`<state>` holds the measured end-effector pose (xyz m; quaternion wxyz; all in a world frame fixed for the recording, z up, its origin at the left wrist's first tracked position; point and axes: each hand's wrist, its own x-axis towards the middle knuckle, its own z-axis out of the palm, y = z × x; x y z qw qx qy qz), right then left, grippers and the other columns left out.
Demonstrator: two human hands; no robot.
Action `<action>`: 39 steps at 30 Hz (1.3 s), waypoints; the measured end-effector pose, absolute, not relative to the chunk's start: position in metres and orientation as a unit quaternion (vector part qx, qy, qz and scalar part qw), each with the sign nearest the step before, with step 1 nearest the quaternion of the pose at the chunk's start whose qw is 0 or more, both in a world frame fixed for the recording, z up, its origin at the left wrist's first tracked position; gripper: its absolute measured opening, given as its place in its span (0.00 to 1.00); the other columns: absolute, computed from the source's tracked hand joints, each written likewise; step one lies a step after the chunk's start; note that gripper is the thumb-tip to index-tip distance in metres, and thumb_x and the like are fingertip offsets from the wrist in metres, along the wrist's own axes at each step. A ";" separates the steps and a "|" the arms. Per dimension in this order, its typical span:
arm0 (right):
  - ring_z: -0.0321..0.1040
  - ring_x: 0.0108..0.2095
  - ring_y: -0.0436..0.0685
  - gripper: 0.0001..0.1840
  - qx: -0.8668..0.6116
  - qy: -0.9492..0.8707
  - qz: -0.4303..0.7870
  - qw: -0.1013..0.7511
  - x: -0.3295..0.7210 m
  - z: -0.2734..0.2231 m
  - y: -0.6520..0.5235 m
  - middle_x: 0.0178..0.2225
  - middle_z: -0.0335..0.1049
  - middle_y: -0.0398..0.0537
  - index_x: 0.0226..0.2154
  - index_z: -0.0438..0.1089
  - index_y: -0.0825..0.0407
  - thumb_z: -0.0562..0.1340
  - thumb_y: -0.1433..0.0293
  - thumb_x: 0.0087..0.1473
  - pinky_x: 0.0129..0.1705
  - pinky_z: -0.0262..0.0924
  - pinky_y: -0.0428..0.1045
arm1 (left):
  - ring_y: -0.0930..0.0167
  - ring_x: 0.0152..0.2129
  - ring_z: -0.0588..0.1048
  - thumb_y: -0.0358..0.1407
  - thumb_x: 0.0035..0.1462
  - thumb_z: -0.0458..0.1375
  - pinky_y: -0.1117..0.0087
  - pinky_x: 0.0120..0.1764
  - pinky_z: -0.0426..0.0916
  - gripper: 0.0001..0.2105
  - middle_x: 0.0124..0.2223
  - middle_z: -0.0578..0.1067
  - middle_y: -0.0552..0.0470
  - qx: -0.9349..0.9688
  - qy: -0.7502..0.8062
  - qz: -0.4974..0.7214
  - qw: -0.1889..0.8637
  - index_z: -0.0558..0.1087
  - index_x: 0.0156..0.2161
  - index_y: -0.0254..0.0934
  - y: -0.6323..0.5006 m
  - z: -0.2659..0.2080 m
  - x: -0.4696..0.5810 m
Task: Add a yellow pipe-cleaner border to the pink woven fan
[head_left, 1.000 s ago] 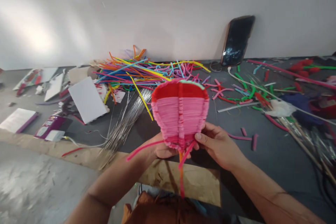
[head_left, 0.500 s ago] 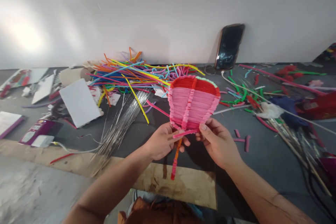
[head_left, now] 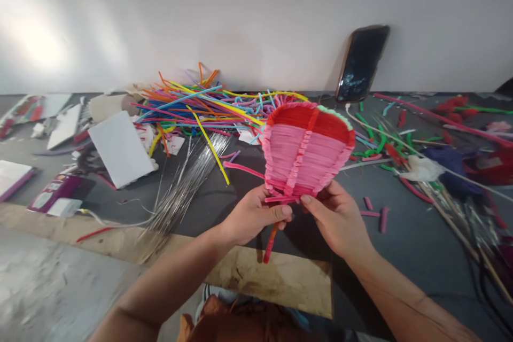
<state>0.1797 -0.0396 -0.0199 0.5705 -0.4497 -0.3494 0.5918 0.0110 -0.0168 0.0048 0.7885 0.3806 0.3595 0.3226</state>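
Observation:
Above my hands stands a fan-shaped pipe-cleaner craft (head_left: 282, 155), pink with a red band at the top, ribs down the middle and sides, and a bit of mint green on the upper right rim. My left hand (head_left: 258, 214) is closed round its base and stem, thumb laid across. Below that hand sticks out the wrapped orange and pink stem (head_left: 269, 248). My right hand (head_left: 334, 219) pinches the lower right corner, thumb in front and fingers behind. A pink pipe cleaner (head_left: 280, 199) runs across the base between both hands; another pink strand (head_left: 242, 167) pokes out to the left.
A heap of coloured pipe cleaners (head_left: 192, 109) lies at the back by the wall. Thin metal wires (head_left: 188, 187) are left of my hands. A phone (head_left: 363, 64) leans on the wall, with a cable. Short pink pieces (head_left: 383, 219) and green scraps (head_left: 377, 139) lie to the right.
The fan-shaped craft has shifted a little right and up in view. My left thumb has come across the stem below the base, and the pink pipe cleaner there now lies more level.

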 end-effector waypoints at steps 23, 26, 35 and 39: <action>0.66 0.30 0.50 0.12 -0.450 -0.361 0.580 0.574 0.177 -0.015 -0.042 0.32 0.71 0.42 0.37 0.69 0.47 0.68 0.68 0.48 0.34 0.63 0.46 | 0.74 0.22 0.75 0.41 0.46 0.67 0.70 0.31 0.74 0.14 0.24 0.75 0.54 0.332 0.412 0.356 0.770 0.72 0.32 0.32 -0.015 0.006 0.012; 0.67 0.32 0.51 0.12 -0.436 -0.353 0.610 0.560 0.176 -0.017 -0.043 0.33 0.72 0.42 0.38 0.70 0.47 0.67 0.67 0.48 0.35 0.63 0.48 | 0.74 0.22 0.75 0.40 0.48 0.66 0.71 0.31 0.74 0.13 0.25 0.75 0.53 0.344 0.414 0.359 0.763 0.72 0.33 0.32 -0.014 0.006 0.011; 0.64 0.29 0.50 0.10 -0.421 -0.293 0.643 0.569 0.171 -0.022 -0.045 0.30 0.71 0.41 0.33 0.70 0.49 0.69 0.68 0.46 0.33 0.62 0.48 | 0.74 0.22 0.75 0.40 0.46 0.67 0.71 0.29 0.74 0.14 0.25 0.76 0.54 0.336 0.410 0.351 0.772 0.71 0.32 0.32 -0.016 0.002 0.012; 0.66 0.29 0.51 0.11 -0.411 -0.288 0.656 0.563 0.169 -0.019 -0.046 0.30 0.72 0.42 0.34 0.69 0.49 0.68 0.68 0.47 0.32 0.64 0.49 | 0.74 0.22 0.75 0.40 0.46 0.67 0.71 0.29 0.75 0.14 0.25 0.75 0.54 0.344 0.415 0.352 0.765 0.71 0.32 0.32 -0.017 0.002 0.013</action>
